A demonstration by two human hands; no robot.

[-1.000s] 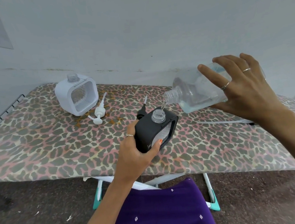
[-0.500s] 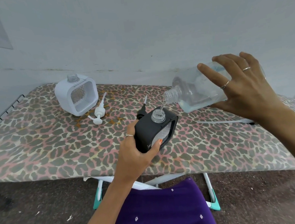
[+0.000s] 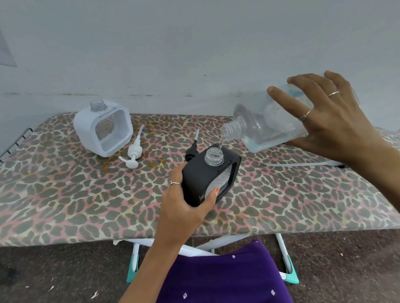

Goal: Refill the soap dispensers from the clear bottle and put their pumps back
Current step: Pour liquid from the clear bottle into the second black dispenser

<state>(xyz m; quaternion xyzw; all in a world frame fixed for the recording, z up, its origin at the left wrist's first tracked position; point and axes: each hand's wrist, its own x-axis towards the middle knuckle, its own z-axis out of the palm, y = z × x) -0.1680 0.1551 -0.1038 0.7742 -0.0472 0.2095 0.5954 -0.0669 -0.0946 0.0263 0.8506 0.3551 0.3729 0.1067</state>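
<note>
My left hand point(image 3: 186, 204) grips the black soap dispenser point(image 3: 209, 174), tilted, its clear open neck pointing up. Above and to its right my right hand point(image 3: 329, 120) holds the clear bottle point(image 3: 262, 124) tipped on its side, mouth just over the dispenser's neck, with a thin stream of clear liquid running in. The black pump point(image 3: 192, 149) lies on the board just behind the black dispenser. At the back left the white dispenser point(image 3: 103, 130) stands with an open neck, and its white pump point(image 3: 133, 152) lies beside it.
All of this is on a leopard-print ironing board point(image 3: 53, 200) against a pale wall. A wire rack point(image 3: 3, 154) sticks out at its left end. A pale strap point(image 3: 304, 165) lies on the board under my right wrist. Purple cloth point(image 3: 218, 290) is below the near edge.
The view has shifted slightly. Both hands keep their hold, and the clear bottle stays tipped over the black dispenser's neck with liquid still running.
</note>
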